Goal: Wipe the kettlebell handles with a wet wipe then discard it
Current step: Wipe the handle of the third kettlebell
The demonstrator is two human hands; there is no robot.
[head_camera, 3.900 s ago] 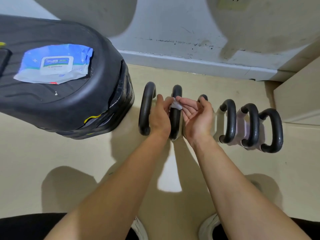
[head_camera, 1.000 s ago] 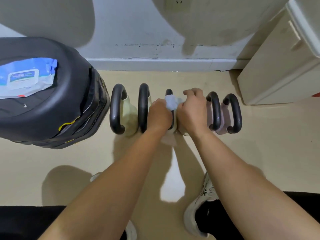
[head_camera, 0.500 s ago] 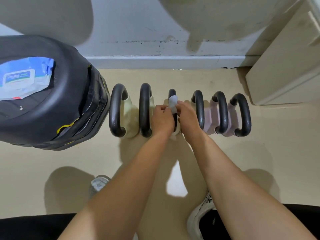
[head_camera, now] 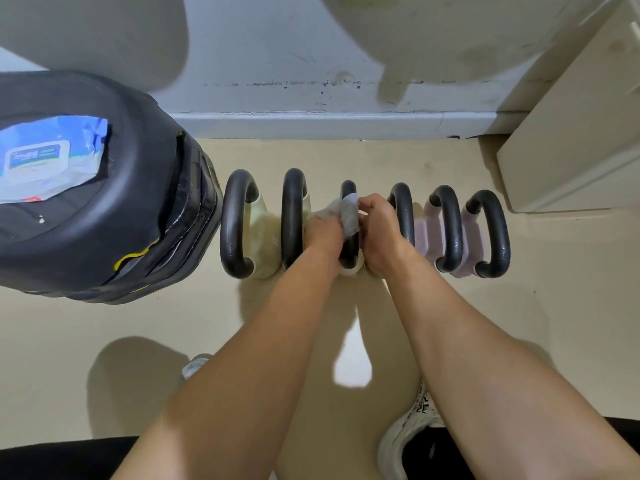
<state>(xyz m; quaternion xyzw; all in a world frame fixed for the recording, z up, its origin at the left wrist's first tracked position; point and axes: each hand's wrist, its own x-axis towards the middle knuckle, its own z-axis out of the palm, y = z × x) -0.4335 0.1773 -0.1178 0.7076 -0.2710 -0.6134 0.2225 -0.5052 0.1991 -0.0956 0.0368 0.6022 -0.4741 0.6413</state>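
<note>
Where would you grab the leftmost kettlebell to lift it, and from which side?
Grip the leftmost kettlebell by its black handle, at the middle of the top bar, coming straight down from above. The loop stands upright with the bar running away from the person, so fingers can curl under it. The black case crowds its left side and the next kettlebell its right.

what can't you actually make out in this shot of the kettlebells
Head view: the middle of the third handle is covered by the wet wipe, the left hand and the right hand.
Head view: both hands' fingertips are hidden behind that handle and the wipe.
Head view: print on the wipes pack is too small to read, and the left frame edge cuts the pack off.
</note>
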